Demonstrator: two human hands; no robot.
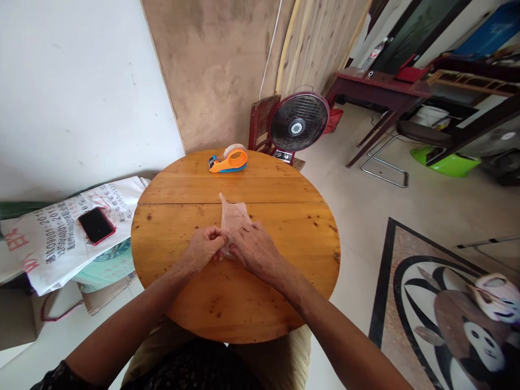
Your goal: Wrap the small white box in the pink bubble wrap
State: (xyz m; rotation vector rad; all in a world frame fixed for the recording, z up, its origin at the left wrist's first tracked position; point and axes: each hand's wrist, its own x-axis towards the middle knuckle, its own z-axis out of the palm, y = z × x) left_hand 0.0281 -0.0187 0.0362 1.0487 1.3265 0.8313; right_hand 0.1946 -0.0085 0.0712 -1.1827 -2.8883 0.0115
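Note:
A thin, clear plastic bag (232, 214) lies flat on the round wooden table (284, 227), its far end pointing toward the wall. My left hand (204, 246) is curled, pinching the bag's near edge with the fingertips. Beside it, my right hand (255, 249) rests on the bag's near right part, fingers pressed down on the plastic. Both hands touch each other over the bag's near end. An orange tape dispenser (228, 159) with a roll of clear tape sits at the table's far edge, well away from both hands.
Left of the table, a dark phone (96, 225) lies on a printed white sack (57, 238). A dark red fan (298, 123) and a chair (262, 116) stand behind the table. Desks and a green basin (447, 162) are at far right.

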